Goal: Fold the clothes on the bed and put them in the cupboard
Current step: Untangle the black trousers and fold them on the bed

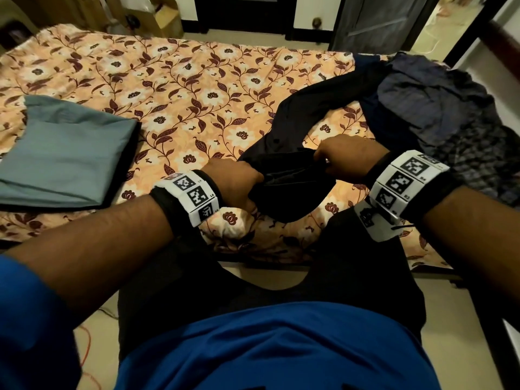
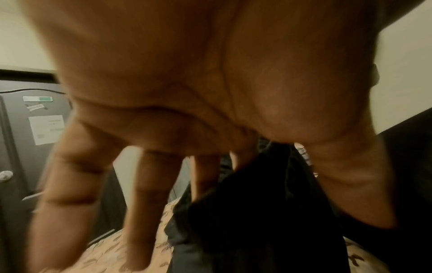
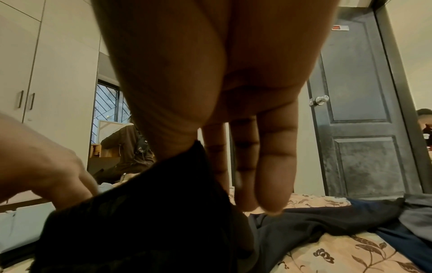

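Two hands are seen at the near edge of the bed (image 1: pixel 183 88), both holding one black garment (image 1: pixel 287 190). The left hand (image 1: pixel 233 181) pinches one end of its bunched edge between thumb and forefinger, while the other fingers (image 2: pixel 142 194) hang loosely extended. The right hand (image 1: pixel 346 159) pinches the opposite end in the same manner, its remaining fingers (image 3: pixel 273 166) pointing downward. Between the two hands the dark cloth is gathered into soft folds and sags in a rounded pouch above the floral sheet. From there the rest of the garment trails away across the bed in a long curved band toward a heap of unfolded clothes (image 1: pixel 430 108) at the right side. The fabric is plain, matte and almost black, with no pattern to be made out; what kind of garment it is cannot be told. The heap is made up of dark blue, grey and mottled pieces. At the left of the bed a folded grey-green garment (image 1: pixel 64 153) is laid flat upon a dark one. White cupboard doors (image 3: pixel 46 64) are visible in the right wrist view.
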A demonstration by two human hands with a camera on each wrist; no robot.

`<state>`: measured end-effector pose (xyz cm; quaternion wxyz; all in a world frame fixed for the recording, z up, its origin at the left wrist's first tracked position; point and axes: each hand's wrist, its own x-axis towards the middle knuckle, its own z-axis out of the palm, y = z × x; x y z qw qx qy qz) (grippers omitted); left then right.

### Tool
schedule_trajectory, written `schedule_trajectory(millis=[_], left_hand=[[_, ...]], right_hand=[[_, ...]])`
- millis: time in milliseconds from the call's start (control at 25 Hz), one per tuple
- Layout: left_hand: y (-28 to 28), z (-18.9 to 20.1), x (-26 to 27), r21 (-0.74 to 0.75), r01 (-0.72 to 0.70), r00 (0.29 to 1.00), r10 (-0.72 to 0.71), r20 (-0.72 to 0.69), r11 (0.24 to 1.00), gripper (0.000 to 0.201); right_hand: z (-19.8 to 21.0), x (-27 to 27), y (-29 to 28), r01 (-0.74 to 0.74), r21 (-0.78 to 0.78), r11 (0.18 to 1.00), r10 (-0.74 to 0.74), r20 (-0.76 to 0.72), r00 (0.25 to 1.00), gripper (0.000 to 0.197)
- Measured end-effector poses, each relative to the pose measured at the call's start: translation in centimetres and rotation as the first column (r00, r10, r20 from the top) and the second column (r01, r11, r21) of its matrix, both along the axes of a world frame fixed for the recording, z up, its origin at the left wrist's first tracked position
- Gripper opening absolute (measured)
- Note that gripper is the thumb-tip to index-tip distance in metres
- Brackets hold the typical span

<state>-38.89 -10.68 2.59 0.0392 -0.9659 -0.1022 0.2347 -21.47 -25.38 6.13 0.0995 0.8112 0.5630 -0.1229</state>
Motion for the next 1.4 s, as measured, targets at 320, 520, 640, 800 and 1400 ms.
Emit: schedule_trajectory(millis=[320, 520, 640, 800, 1400], left_hand=[[3.3, 2.8, -5.3, -0.237, 0.365, 0.695, -0.094, 0.713, 0.9, 0.04], [1.6, 4.0, -6.1, -0.868, 0.007, 0.88, 0.409, 0.241, 0.497, 0.024], [0.9, 5.4, -6.9, -0.948, -0.075, 0.976, 0.22, -0.005, 0.31, 0.016], [0.8, 9.0, -8.7, -0.982, -0.185, 0.978, -0.102, -0.18, -0.039, 0.013], [15.2, 12.6, 3.6, -0.274, -0.239, 0.516, 0.362, 0.776, 0.931, 0.074]], right_hand=[[3.9, -0.9, -3.0, -0.255, 0.109, 0.961, 0.276, -0.304, 0.912, 0.033], [4.3, -1.3, -2.9, -0.159, 0.176, 0.972, 0.223, -0.456, 0.862, 0.029], [5.6, -2.9, -2.8, -0.256, -0.266, 0.929, -0.006, -0.705, 0.709, 0.028], [7.4, -4.6, -2.6, -0.414, -0.102, 0.905, 0.134, -0.854, 0.503, 0.022], [9.7, 8.7, 11.3, 0.358, 0.521, 0.775, -0.067, -0.496, 0.866, 0.043]])
